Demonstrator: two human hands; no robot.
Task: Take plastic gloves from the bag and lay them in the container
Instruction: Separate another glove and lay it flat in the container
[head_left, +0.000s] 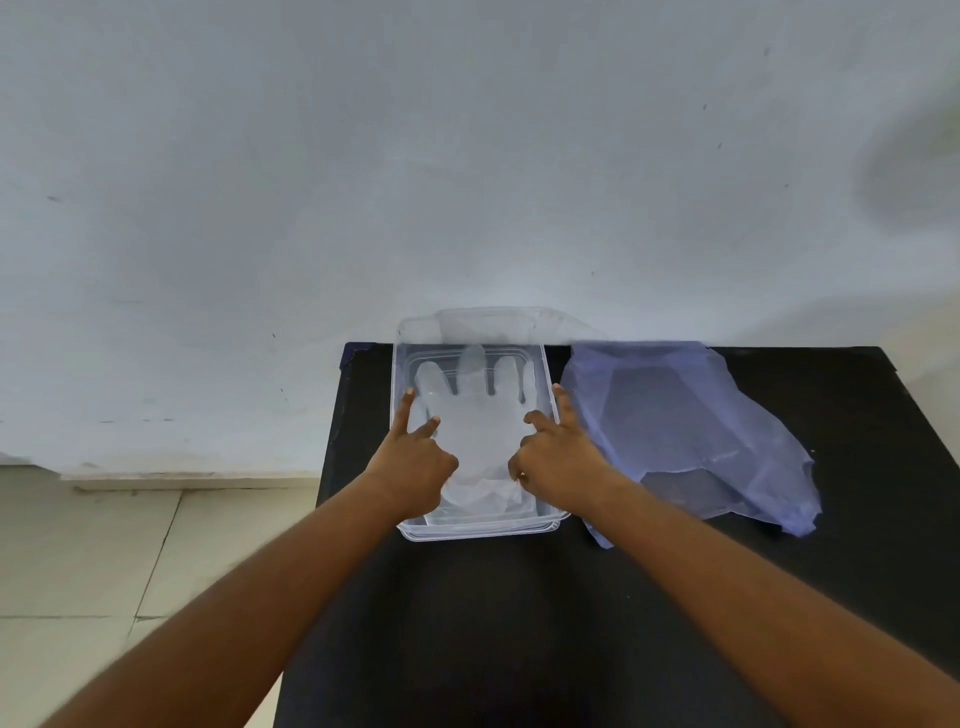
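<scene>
A clear plastic container (470, 530) stands on the black table, its far end at the wall. A translucent plastic glove (475, 415) lies flat in it, fingers pointing away from me. My left hand (415, 457) rests at the container's left side, index finger along the rim and thumb touching the glove. My right hand (558, 457) mirrors it at the right rim, thumb on the glove. Neither hand grips anything. A thin bluish plastic bag (691, 431) lies crumpled just right of the container.
The black table (519, 623) fills the lower middle and right, set against a pale wall (467, 156). A clear lid (493, 322) leans on the wall behind the container. Tiled floor (78, 571) shows at lower left.
</scene>
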